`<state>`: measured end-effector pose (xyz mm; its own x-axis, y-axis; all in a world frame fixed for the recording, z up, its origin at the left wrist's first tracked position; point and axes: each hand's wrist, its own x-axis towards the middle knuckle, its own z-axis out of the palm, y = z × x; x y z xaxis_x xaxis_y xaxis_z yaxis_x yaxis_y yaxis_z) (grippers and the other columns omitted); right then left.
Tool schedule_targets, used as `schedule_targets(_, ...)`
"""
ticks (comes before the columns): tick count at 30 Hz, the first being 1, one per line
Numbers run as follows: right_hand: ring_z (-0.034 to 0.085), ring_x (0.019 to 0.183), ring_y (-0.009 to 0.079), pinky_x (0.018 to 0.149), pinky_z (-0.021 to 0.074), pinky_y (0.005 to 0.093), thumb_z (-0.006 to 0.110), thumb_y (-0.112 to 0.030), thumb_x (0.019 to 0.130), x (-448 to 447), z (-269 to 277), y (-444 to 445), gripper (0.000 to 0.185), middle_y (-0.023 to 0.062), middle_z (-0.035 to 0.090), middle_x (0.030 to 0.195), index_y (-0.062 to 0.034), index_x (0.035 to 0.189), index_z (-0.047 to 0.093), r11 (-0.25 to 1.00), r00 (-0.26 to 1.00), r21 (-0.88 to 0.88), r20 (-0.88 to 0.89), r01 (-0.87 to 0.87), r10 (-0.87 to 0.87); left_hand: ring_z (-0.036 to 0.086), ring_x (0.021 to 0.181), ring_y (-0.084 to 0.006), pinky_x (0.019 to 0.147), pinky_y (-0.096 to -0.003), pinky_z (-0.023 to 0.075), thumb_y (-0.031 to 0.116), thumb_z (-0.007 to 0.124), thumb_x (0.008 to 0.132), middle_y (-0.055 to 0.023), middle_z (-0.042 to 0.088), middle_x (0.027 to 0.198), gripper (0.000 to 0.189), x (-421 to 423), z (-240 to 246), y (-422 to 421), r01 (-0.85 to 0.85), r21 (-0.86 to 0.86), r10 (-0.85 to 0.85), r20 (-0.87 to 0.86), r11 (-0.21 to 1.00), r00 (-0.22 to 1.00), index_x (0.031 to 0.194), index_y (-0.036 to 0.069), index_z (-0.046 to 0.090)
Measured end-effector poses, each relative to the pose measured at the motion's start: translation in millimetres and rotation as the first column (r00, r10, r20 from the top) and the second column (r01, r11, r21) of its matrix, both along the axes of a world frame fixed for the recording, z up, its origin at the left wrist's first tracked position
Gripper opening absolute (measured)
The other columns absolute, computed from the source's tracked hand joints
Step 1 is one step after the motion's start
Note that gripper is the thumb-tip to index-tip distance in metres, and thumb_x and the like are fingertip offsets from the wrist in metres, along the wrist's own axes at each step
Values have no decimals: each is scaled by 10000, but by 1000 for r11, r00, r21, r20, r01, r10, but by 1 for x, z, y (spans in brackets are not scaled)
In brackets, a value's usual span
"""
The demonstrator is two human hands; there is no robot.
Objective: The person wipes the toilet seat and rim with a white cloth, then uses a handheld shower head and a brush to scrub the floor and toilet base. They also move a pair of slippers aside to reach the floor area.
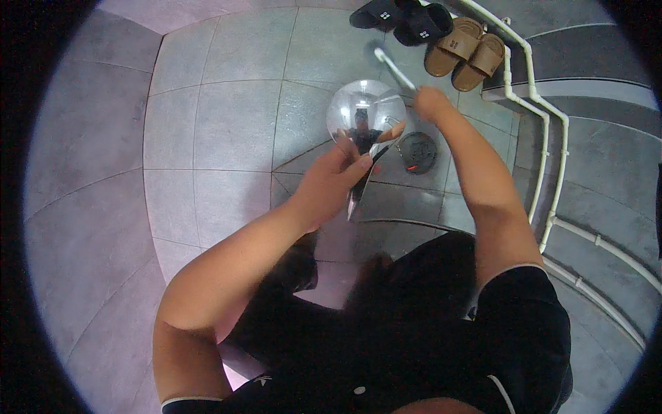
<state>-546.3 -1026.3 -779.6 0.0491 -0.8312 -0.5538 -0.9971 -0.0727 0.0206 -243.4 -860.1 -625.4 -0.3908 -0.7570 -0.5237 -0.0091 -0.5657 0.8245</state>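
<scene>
My left hand (331,176) is closed around the neck of a mirror-bright round-headed object (366,106), which looks like a chrome hand shower. Its shiny head faces up and reflects my body and arms. The tapering handle (357,194) points towards me, and a thin hose-like line (414,222) curves right from near its end. In my right fist (431,103) is a white stick-like tool (395,70), perhaps a small brush, pointing up and left beyond the round head. The tool and the head appear apart. My fingers partly cover the neck.
A round dark drain cover (421,150), with a small red-orange thing (412,167) at its edge, lies in the grey tiled floor (232,124). Black slippers (424,26) and brown slides (455,46) stand at the upper right. White pipes (543,139) run along the right wall.
</scene>
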Motion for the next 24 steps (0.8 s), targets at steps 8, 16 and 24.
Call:
schedule_targets(8, 681, 1093, 382, 951, 542, 469, 660, -153, 826, -44, 2, -14, 356, 218, 701, 1173, -41, 1160, 710, 998, 998, 19, -35, -60, 61, 586, 960, -101, 783, -267, 434, 306, 554, 1059, -5, 701, 1098, 234, -5, 15, -3, 10, 110, -17, 59, 994, 998, 1212, 130, 575)
schedule_targets(16, 679, 1065, 409, 918, 539, 506, 604, -133, 862, -28, -19, -22, 313, 225, 708, 1141, -24, 1144, 684, 981, 980, -6, -40, -195, 195, 602, 874, -128, 801, -311, 477, 251, 580, 1046, -67, 677, 943, 224, -2, 13, -2, -5, 10, 5, 33, 1000, 999, 974, 40, 552)
schedule_targets(24, 705, 985, 380, 845, 562, 490, 645, -130, 833, -65, 13, -9, 287, 223, 715, 1063, -7, 1090, 676, 984, 981, -41, -102, -172, 167, 621, 925, -138, 828, -309, 483, 266, 582, 1049, -76, 692, 985, 240, -8, 13, -7, -18, 97, 18, -4, 995, 1000, 989, 35, 556)
